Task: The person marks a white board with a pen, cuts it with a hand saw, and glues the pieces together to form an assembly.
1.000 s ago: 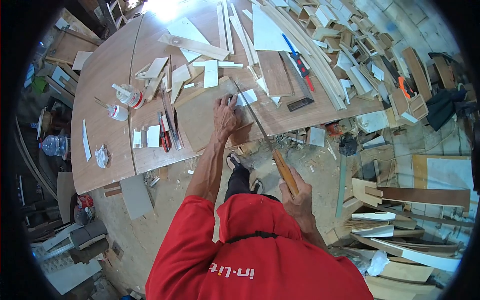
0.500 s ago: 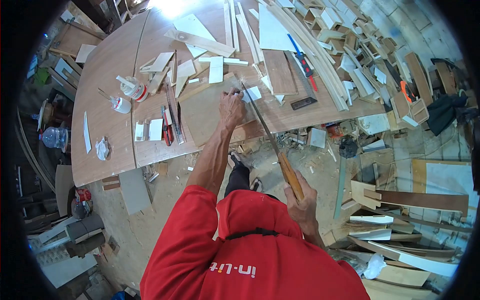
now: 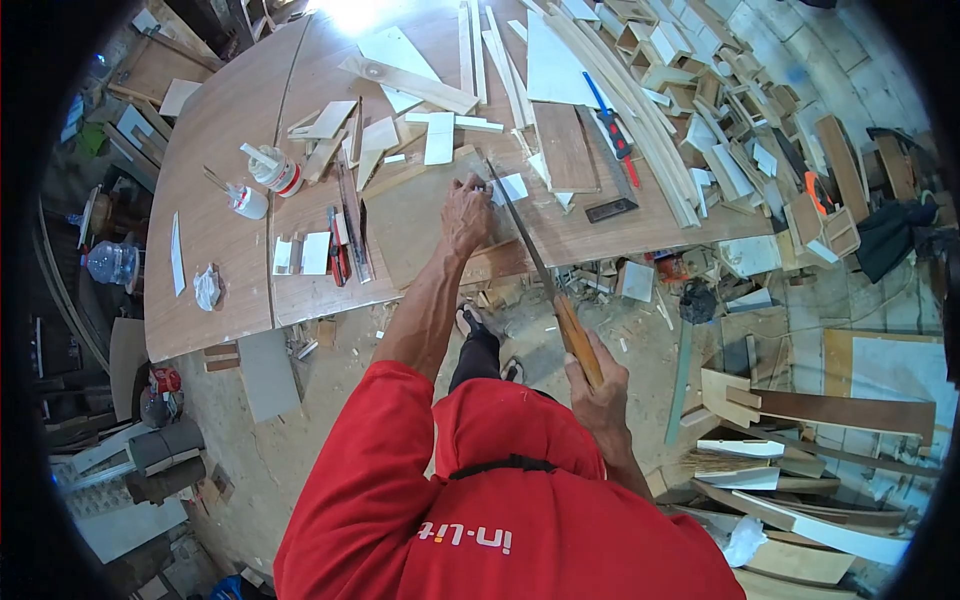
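My right hand is wrapped round the wooden handle of a handsaw. Its long narrow blade slants up and left over the table edge to a small white board. Just left of the blade, my left hand bears down with curled fingers on that board, covering part of it. Under the left hand lies a flat brown panel at the table's front edge. How deep the blade sits in the white board cannot be made out.
Glue bottle, brush pot and red cutter lie left. A blue-and-red knife, dark square block and long strips lie right. Wood offcuts pile up beyond; scraps litter the floor.
The saw and my right hand have slid slightly forward toward the table. My left hand stays on the white board. The whole view has shifted a little.
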Motion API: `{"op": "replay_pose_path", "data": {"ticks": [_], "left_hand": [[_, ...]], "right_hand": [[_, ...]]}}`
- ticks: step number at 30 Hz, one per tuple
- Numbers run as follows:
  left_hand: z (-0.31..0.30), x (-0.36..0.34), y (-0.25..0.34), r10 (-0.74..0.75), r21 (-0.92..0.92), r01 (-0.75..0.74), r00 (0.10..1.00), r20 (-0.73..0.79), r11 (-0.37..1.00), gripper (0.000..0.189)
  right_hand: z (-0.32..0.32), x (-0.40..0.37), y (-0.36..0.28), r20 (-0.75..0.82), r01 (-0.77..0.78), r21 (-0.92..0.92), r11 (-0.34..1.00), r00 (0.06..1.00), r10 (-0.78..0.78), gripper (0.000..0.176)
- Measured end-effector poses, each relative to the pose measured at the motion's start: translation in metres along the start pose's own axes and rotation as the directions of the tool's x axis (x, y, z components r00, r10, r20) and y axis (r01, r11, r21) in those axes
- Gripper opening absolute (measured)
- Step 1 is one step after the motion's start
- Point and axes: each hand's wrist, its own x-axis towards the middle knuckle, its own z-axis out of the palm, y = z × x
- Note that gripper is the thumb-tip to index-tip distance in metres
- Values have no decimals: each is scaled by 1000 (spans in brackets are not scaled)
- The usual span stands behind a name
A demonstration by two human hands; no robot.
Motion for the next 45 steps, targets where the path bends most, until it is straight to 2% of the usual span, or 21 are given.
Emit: {"op": "replay_pose_path", "data": {"ticks": [1,3,5,6,8,9,10,13,17,22,26,28,32,34,35,37,38,41,44,45], "left_hand": [[-2,-1,2,-1,-3,1,1000,0,1000,39],[-6,-1,3,-5,-32,5,1000,1,999,26],[-2,1,-3,19,-33,-19,1000,-4,999,26],[1,1,-4,46,-35,-46,999,-10,998,25],[-9,-4,3,12,-37,-11,999,31,999,30],[-15,0,5,-20,-36,22,998,60,999,35],[-13,1,4,-16,-38,19,998,62,999,35],[-8,2,0,0,-35,2,999,51,999,32],[-15,-2,7,-17,-5,18,996,87,1000,32],[-18,0,4,-22,-22,23,998,65,999,30],[-15,-3,6,25,-42,-24,999,29,999,25],[-20,4,3,50,-44,-50,999,6,998,23],[-15,0,3,32,-61,-32,999,8,998,25],[-14,-1,5,48,-80,-49,999,-11,996,23],[-13,-2,5,48,-69,-48,999,2,996,22],[-18,6,0,61,-46,-61,998,3,997,22],[-19,2,0,77,-21,-77,997,25,997,25],[-17,2,0,71,-1,-71,997,35,997,28],[-14,-1,0,92,3,-92,995,47,996,27],[-16,2,-3,122,17,-123,991,49,992,27]], "right_hand": [[-4,-6,1,11,-16,18,1000,1000,15,42],[-9,-15,7,-8,10,-1,1000,1000,-10,42],[-9,-10,4,-30,26,-12,1000,999,-27,43],[-7,3,1,26,-23,-5,1000,999,24,43],[-6,6,0,80,-79,5,997,994,79,43],[-5,3,2,46,-23,20,1000,999,22,43],[-6,-2,3,13,27,26,999,1000,-28,43],[-15,-20,1,-10,36,57,998,999,-35,43],[-4,5,9,6,55,4,998,998,-55,41],[-14,-19,13,-11,75,101,992,997,-74,43],[-5,-1,16,14,-5,11,1000,1000,5,44],[0,3,20,-21,86,37,996,996,-85,43],[-14,-17,16,-15,91,89,992,996,-90,42],[-13,0,4,61,10,-42,999,998,-7,42],[-11,-2,11,59,4,-40,999,998,-2,42],[0,3,21,-19,119,40,992,993,-118,42],[-4,-7,20,-17,114,39,993,993,-113,42],[-15,-19,10,-8,49,85,995,999,-49,39],[-10,-10,13,48,-54,-6,999,997,54,39],[-4,-8,22,8,33,-7,999,999,-33,40]]}}
